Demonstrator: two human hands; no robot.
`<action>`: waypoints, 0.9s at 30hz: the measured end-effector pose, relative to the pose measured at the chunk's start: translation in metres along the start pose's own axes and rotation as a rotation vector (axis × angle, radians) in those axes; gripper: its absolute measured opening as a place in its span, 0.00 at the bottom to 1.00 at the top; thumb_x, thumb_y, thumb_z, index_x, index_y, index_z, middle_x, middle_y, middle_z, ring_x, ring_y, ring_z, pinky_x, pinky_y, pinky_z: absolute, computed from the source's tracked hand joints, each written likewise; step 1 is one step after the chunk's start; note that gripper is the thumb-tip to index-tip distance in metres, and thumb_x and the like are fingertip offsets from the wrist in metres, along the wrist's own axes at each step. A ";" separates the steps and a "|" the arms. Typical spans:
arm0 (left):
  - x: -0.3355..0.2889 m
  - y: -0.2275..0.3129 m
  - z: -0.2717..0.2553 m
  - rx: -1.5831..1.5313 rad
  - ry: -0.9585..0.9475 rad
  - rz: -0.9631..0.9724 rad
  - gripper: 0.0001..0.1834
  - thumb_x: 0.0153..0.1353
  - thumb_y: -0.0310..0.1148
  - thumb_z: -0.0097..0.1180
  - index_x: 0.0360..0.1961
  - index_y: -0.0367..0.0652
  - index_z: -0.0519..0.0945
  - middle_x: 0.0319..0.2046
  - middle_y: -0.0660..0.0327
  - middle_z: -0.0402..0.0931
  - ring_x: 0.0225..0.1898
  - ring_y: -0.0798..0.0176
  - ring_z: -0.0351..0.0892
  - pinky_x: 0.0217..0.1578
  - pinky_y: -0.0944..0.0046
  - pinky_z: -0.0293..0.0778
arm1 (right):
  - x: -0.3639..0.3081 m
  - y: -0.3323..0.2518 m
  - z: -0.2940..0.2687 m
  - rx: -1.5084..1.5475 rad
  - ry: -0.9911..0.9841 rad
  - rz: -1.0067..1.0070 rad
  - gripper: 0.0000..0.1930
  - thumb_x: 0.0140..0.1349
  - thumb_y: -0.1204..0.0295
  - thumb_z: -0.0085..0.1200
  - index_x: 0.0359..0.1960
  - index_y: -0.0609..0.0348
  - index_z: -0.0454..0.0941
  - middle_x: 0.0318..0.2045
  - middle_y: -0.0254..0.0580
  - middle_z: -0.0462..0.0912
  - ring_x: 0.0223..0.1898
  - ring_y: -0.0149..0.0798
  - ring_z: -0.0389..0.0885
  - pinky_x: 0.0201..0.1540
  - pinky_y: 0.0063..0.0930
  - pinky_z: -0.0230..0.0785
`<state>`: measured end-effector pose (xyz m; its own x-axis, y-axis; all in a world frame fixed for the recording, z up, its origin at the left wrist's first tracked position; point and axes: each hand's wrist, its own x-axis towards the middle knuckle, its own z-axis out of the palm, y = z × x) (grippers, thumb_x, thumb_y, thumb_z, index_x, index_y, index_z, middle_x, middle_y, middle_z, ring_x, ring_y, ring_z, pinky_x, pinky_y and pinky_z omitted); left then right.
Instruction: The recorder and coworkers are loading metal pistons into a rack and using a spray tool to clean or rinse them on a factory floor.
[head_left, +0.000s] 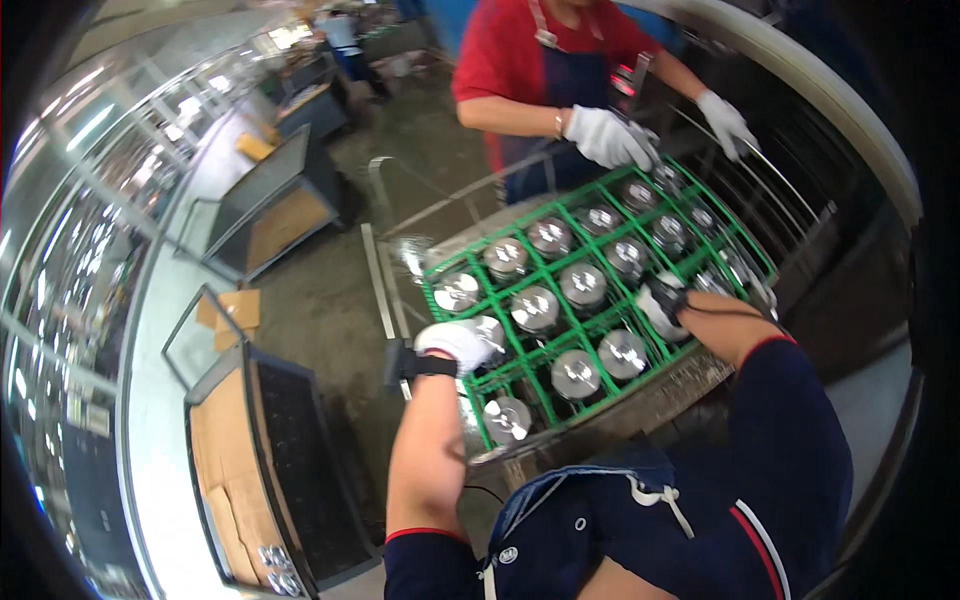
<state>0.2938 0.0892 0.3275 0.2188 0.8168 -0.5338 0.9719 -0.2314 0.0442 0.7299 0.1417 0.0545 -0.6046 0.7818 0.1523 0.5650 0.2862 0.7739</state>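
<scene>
Head: silvery vessel (pixel 491 332) against left grip (pixel 455 344)

Four gloves (pixel 604 137), one green rack (pixel 541 272)

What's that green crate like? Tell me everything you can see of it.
The green crate is an open-topped rectangular grid, apparently plastic, divided into compartments, many holding shiny round pieces. It lies face up, slanting across the view. The wearer's gloved left hand is at its left edge and the gloved right hand over its right half; their exact contact is unclear. A co-worker's gloved hand is close to its far edge.
</scene>
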 end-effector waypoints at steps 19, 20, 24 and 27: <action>0.012 -0.039 0.038 -0.445 0.330 0.070 0.21 0.59 0.39 0.59 0.53 0.42 0.79 0.38 0.53 0.84 0.42 0.57 0.83 0.46 0.62 0.75 | -0.237 0.179 -0.234 1.533 -0.862 1.323 0.23 0.48 0.68 0.64 0.49 0.57 0.81 0.36 0.41 0.86 0.33 0.35 0.84 0.38 0.27 0.76; 0.002 -0.025 0.028 -0.634 0.349 0.036 0.23 0.58 0.34 0.59 0.55 0.41 0.77 0.41 0.52 0.83 0.43 0.56 0.82 0.47 0.62 0.75 | -0.246 0.171 -0.215 1.478 -0.730 1.338 0.25 0.48 0.68 0.63 0.51 0.56 0.80 0.39 0.43 0.85 0.37 0.37 0.84 0.41 0.28 0.76; -0.018 -0.013 0.008 -0.192 0.883 0.021 0.25 0.55 0.28 0.59 0.57 0.40 0.76 0.46 0.51 0.80 0.44 0.51 0.81 0.48 0.58 0.75 | -0.241 0.179 -0.148 1.191 -0.574 1.122 0.32 0.48 0.66 0.62 0.59 0.52 0.73 0.49 0.55 0.80 0.49 0.54 0.80 0.52 0.40 0.72; -0.053 -0.008 -0.018 -0.020 0.692 -0.143 0.28 0.53 0.27 0.57 0.58 0.40 0.74 0.49 0.47 0.77 0.48 0.46 0.78 0.48 0.54 0.75 | -0.202 0.195 -0.122 0.981 -0.685 1.064 0.30 0.50 0.67 0.59 0.59 0.51 0.72 0.54 0.55 0.77 0.51 0.56 0.79 0.54 0.41 0.72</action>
<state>0.2761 0.0575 0.3703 0.0873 0.9885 0.1232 0.9952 -0.0920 0.0332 0.8942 -0.0283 0.2500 0.4829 0.8607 -0.1613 0.8338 -0.5082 -0.2158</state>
